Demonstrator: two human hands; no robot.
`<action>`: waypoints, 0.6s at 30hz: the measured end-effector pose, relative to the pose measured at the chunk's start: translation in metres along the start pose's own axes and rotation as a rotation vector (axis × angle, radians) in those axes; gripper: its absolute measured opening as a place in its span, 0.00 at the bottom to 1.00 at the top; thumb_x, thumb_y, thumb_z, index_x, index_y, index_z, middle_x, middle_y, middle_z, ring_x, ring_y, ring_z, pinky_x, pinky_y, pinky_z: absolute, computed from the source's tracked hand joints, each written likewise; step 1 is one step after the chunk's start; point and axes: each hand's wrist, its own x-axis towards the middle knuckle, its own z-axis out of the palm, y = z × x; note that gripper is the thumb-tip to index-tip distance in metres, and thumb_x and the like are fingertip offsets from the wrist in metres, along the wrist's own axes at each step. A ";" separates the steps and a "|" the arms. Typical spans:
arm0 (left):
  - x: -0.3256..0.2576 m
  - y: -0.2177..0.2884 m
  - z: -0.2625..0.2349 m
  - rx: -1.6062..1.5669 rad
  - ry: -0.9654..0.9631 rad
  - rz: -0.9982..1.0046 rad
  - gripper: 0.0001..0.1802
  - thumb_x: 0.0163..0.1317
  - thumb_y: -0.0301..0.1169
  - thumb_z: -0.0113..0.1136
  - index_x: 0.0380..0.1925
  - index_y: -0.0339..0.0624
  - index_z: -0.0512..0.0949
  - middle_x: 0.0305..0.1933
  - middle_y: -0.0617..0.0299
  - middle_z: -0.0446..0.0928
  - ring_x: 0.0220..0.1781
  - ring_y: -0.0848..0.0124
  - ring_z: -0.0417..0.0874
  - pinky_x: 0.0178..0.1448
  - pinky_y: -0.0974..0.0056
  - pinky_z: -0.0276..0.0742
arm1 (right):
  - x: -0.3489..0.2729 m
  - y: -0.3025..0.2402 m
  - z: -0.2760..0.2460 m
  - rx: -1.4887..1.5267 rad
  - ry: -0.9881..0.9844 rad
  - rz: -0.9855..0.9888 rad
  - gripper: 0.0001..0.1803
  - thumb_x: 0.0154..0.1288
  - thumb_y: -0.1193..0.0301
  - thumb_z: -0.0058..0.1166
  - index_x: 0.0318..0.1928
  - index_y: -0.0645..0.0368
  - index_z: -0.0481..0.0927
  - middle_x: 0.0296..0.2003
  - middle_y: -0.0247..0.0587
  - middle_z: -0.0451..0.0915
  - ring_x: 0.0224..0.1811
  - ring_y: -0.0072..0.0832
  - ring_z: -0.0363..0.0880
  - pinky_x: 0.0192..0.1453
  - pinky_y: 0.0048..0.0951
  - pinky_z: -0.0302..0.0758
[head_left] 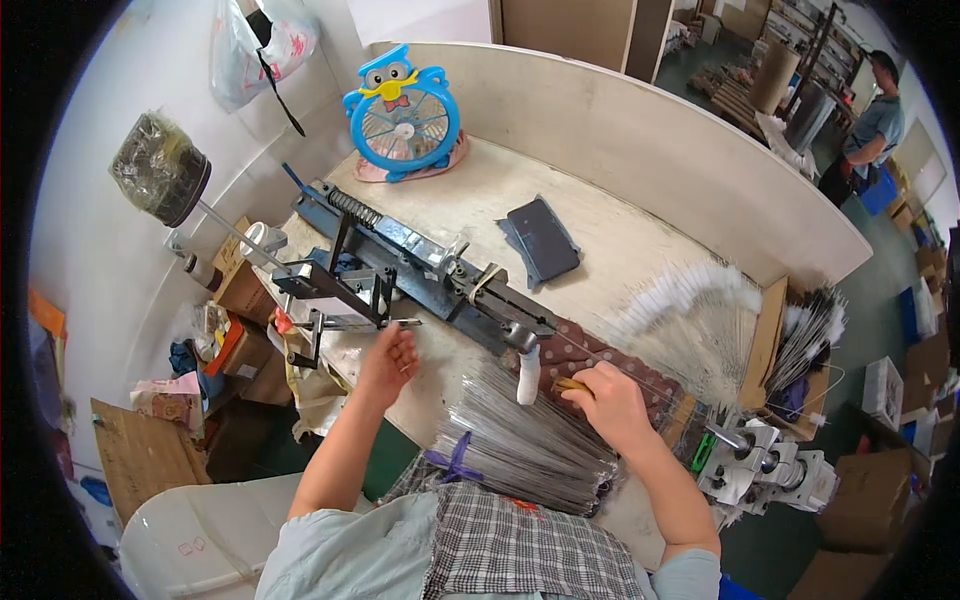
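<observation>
My left hand is just below a small metal rod on a black bracket device. Its fingers are loosely bent and apart, with nothing visible in the palm. My right hand is closed on a small yellow-brown piece, whose kind I cannot make out. This hand is beside the white-wrapped lever of a long dark metal bench machine. Between my forearms lies a thick bundle of thin metal rods, tied with a purple strip.
A blue cartoon fan and a dark phone stand and lie beyond the machine. Loose thin rods fan out at right, near a cardboard box. A silver clamp mechanism sits at the right edge. Another person stands far off.
</observation>
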 end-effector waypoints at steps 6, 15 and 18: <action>0.018 0.005 -0.025 -0.096 -0.014 0.020 0.11 0.60 0.41 0.59 0.31 0.46 0.78 0.26 0.72 0.75 0.28 0.77 0.75 0.37 0.70 0.73 | 0.004 -0.013 -0.003 0.026 0.016 -0.019 0.09 0.55 0.74 0.58 0.38 0.61 0.78 0.31 0.47 0.74 0.32 0.46 0.76 0.35 0.38 0.74; -0.006 -0.037 0.025 -0.059 -0.033 0.257 0.06 0.54 0.31 0.55 0.22 0.41 0.75 0.20 0.64 0.70 0.20 0.75 0.69 0.27 0.70 0.66 | -0.002 -0.035 -0.052 -0.148 0.235 -0.163 0.12 0.49 0.77 0.62 0.38 0.58 0.80 0.30 0.43 0.79 0.31 0.40 0.77 0.34 0.33 0.74; -0.060 -0.063 0.096 0.104 -0.454 0.106 0.06 0.57 0.29 0.57 0.27 0.36 0.78 0.26 0.60 0.77 0.27 0.73 0.76 0.33 0.69 0.72 | 0.003 -0.019 -0.065 -0.134 0.254 -0.013 0.10 0.51 0.76 0.61 0.36 0.58 0.81 0.29 0.42 0.80 0.31 0.37 0.77 0.34 0.31 0.74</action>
